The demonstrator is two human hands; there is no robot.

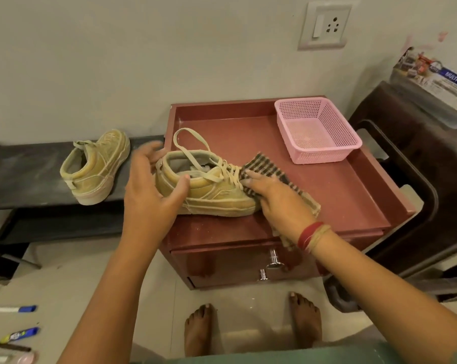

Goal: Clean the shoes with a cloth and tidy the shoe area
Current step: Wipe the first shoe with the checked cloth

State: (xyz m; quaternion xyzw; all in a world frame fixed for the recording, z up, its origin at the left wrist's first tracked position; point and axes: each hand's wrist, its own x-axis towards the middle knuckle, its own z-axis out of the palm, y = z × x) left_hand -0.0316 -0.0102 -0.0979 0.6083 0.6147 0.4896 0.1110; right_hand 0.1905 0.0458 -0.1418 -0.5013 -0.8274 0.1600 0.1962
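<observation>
Left hand: your left hand (154, 187) was cupped around the heel end of the near shoe (206, 187), thumb laid on the side by the collar and fingers spread behind the heel; the fingers looked loose rather than clenched, so you were steadying it, not squeezing.
Right hand: your right hand (280, 200) pressed the checked cloth (272, 169) against the toe and lace area of that shoe, fingers flat on the fabric; a red and tan thread band (311, 236) sat on that wrist.
Near shoe: it stood upright on its sole at the front left of the red cabinet top (340, 185), toe pointing right, laces loose with one loop arching above the collar.
Cloth: part lay over the shoe's front, the rest trailed under your right hand toward the cabinet's front edge.
Second shoe: the other shoe (96, 166) stood on the dark low shelf (20, 179) to the left, well apart from the first, heel toward you.
Basket: a pink mesh basket (316, 130) sat at the back right corner of the cabinet top.
Cabinet front: a metal drawer knob (274, 258) showed below the top.
Floor: your bare feet (305, 319) stood just before the cabinet; markers (12, 309) lay at lower left.
Wall: a switch and socket plate (324, 26) was above.
</observation>
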